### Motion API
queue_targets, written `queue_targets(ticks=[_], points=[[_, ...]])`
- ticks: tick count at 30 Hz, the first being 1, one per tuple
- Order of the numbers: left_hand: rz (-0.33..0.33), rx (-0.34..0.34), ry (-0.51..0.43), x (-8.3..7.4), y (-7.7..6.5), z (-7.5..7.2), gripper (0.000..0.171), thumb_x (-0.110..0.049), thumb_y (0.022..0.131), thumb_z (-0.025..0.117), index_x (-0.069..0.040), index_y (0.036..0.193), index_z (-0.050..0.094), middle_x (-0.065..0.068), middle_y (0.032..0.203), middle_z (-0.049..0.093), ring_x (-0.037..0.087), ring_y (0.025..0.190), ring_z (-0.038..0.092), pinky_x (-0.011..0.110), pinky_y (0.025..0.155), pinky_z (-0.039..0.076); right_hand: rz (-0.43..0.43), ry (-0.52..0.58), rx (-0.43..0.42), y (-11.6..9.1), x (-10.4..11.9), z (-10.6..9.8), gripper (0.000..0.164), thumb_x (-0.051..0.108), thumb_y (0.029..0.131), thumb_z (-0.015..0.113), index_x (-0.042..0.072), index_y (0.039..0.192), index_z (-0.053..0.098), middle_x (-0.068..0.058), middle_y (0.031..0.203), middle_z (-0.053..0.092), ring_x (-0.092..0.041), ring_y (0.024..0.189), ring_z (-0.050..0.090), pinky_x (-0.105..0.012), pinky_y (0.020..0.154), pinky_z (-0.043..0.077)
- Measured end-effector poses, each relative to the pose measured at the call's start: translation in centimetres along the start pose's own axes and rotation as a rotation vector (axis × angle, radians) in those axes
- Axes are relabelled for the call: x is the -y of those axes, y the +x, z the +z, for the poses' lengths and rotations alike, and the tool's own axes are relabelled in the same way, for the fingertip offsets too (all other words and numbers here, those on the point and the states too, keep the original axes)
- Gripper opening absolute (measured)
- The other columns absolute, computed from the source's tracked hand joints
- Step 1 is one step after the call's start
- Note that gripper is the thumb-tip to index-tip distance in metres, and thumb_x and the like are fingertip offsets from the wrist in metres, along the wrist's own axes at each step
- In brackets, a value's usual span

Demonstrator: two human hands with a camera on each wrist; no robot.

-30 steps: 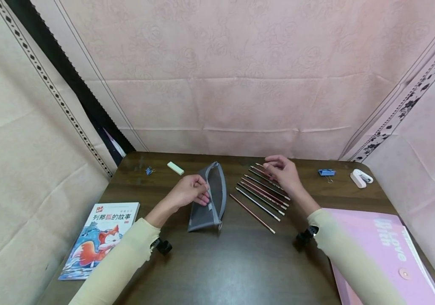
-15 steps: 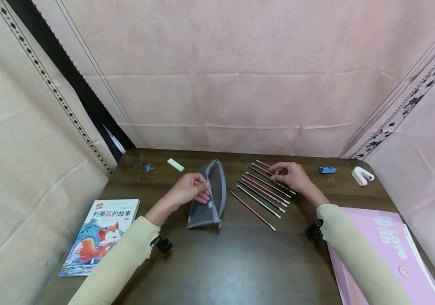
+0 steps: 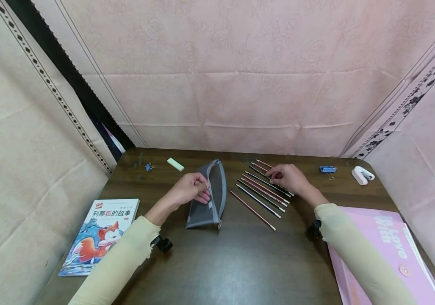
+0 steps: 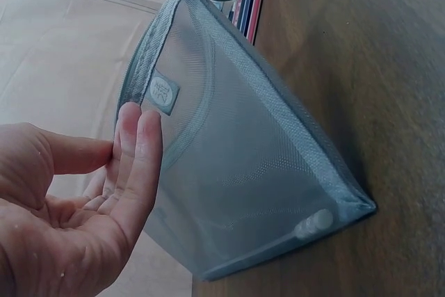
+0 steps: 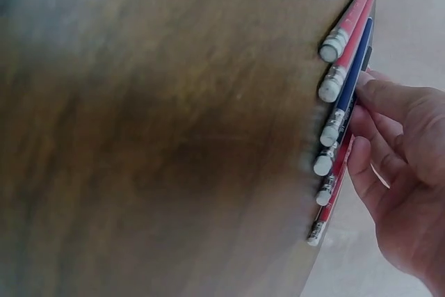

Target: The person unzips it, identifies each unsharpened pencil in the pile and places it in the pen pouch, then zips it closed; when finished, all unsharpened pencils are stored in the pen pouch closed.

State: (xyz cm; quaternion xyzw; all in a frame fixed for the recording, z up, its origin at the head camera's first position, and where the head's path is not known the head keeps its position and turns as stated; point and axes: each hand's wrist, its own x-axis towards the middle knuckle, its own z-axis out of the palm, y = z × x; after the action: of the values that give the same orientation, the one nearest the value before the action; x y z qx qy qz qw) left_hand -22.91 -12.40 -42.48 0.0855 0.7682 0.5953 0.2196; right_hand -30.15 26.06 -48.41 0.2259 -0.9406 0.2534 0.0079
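- Left hand (image 3: 190, 189): narrow grip, pinching the rim of a grey mesh pouch (image 4: 264, 123).
- Right hand (image 3: 290, 177): narrow grip, pinching a dark pencil (image 5: 329, 151) beside other pencils (image 3: 264, 192).
- Pouch and pencils rest on the counter (image 3: 217, 271).
- A fox book (image 3: 101, 237) lies left, a pink folder (image 3: 390, 237) right.

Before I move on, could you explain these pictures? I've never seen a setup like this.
No machine here, just a person working bare-handed at a wooden table. The wide picture comes from a camera on the head; the closer ones from a small camera on each wrist. The left hand pinches the edge of a grey mesh pouch, which stands open. The right hand has its fingers at a row of pencils; whether it holds one, I can't tell. Around them lie a fox-covered book, a pale eraser-like block, two blue binder clips and a pink folder.
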Motion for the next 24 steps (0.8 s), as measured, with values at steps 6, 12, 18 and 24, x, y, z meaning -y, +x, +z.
queue_targets(ticks=[6, 12, 18, 24], points=[[0.002, 0.011, 0.001, 0.1, 0.1, 0.0, 0.022, -0.015, 0.098, 0.054, 0.005, 0.106, 0.054, 0.022, 0.09, 0.068, 0.027, 0.077, 0.072, 0.042, 0.075, 0.062, 0.013, -0.05, 0.026, 0.2, 0.4, -0.1, 0.025, 0.014, 0.084, 0.074, 0.019, 0.109, 0.072, 0.004, 0.088, 0.071, -0.011, 0.079, 0.064, -0.036, 0.074, 0.057], [0.003, 0.016, -0.005, 0.1, 0.1, 0.0, 0.022, -0.015, 0.098, 0.054, 0.005, 0.107, 0.054, 0.022, 0.09, 0.068, 0.028, 0.078, 0.072, 0.042, 0.076, 0.062, 0.04, -0.111, 0.059, 0.5, 0.8, -0.3, 0.022, 0.015, 0.084, 0.074, 0.021, 0.106, 0.073, 0.008, 0.084, 0.071, -0.009, 0.074, 0.063, -0.033, 0.07, 0.056], [0.002, 0.005, -0.007, -0.1, 0.1, 0.1, 0.018, -0.014, 0.098, 0.055, 0.003, 0.104, 0.055, 0.019, 0.087, 0.068, 0.027, 0.076, 0.072, 0.041, 0.074, 0.062, 0.002, -0.149, 0.053, 0.8, 1.0, -0.3, 0.022, 0.012, 0.084, 0.07, 0.018, 0.105, 0.074, 0.008, 0.081, 0.071, -0.008, 0.069, 0.06, -0.031, 0.065, 0.054], [-0.003, 0.002, 0.001, -0.1, 0.2, 0.1, 0.018, -0.015, 0.098, 0.055, 0.002, 0.104, 0.056, 0.018, 0.087, 0.068, 0.025, 0.076, 0.073, 0.041, 0.074, 0.062, -0.013, -0.159, 0.018, 1.0, 1.6, -0.5, 0.029, 0.013, 0.083, 0.069, 0.02, 0.111, 0.071, 0.007, 0.081, 0.069, -0.01, 0.067, 0.058, -0.027, 0.06, 0.049]])
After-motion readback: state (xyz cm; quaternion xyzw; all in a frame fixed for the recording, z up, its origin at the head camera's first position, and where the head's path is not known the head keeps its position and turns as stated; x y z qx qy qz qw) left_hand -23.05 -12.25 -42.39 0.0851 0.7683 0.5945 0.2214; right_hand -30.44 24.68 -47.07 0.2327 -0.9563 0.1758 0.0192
